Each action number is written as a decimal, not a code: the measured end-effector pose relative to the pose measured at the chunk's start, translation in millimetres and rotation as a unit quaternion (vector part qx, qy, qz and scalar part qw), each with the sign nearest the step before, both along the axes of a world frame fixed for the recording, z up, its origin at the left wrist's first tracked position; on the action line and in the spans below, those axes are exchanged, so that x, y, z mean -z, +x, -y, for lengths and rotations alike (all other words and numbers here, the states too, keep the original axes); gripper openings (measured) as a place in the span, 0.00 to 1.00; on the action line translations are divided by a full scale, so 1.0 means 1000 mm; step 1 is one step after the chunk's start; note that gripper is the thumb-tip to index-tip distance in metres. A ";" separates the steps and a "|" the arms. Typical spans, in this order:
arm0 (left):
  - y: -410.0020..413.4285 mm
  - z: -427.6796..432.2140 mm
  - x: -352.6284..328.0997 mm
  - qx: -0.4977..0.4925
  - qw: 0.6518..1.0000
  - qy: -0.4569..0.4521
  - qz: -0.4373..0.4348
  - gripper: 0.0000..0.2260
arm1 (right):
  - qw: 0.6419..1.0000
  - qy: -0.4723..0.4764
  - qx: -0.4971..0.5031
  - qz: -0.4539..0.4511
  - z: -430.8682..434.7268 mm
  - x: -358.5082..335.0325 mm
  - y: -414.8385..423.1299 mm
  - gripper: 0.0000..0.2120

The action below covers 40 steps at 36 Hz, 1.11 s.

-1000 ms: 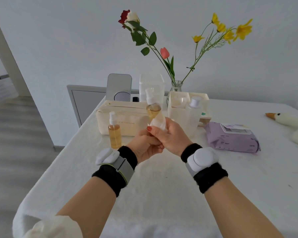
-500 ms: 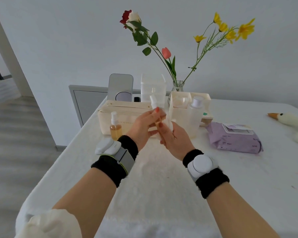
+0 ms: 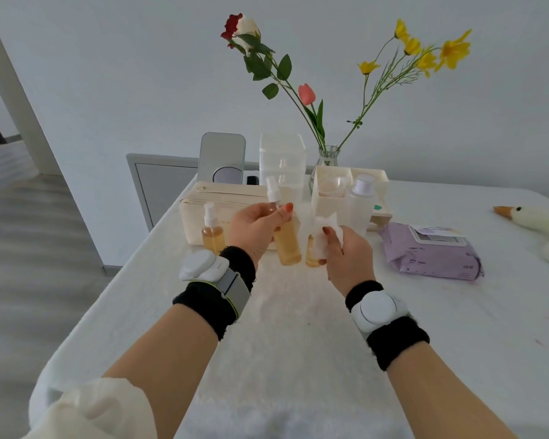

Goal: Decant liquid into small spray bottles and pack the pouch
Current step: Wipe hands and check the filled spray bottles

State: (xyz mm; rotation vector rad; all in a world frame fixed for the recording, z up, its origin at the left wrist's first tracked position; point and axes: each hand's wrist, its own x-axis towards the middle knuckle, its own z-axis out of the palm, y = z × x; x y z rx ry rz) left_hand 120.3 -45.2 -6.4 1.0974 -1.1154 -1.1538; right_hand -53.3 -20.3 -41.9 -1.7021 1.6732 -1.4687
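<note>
The left hand (image 3: pixel 255 231) curls its fingers and thumb round the upper part of a spray bottle (image 3: pixel 287 243) of amber liquid, holding it tilted above the middle of the worktop (image 3: pixel 298 327). The right hand (image 3: pixel 347 256) pinches a white pad (image 3: pixel 325 237) just beside it, partly hiding another amber bottle (image 3: pixel 312 258). A second spray bottle (image 3: pixel 213 231) stands upright before the cream pouch (image 3: pixel 200 213) near the far left corner. A purple wipes pack (image 3: pixel 431 253) lies toward the right edge.
</note>
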 end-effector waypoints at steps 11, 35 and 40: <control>-0.019 0.000 0.027 -0.009 0.987 -0.018 0.161 0.11 | 0.993 -0.020 -0.013 0.112 -0.005 -0.003 0.006 0.18; 0.027 -0.007 -0.040 -0.125 0.940 -0.251 0.196 0.15 | 0.982 -0.059 -0.124 0.128 -0.019 -0.024 0.072 0.10; 0.060 0.002 -0.035 -0.224 0.892 -0.294 0.262 0.12 | 0.986 -0.027 -0.141 0.084 -0.014 -0.020 0.094 0.08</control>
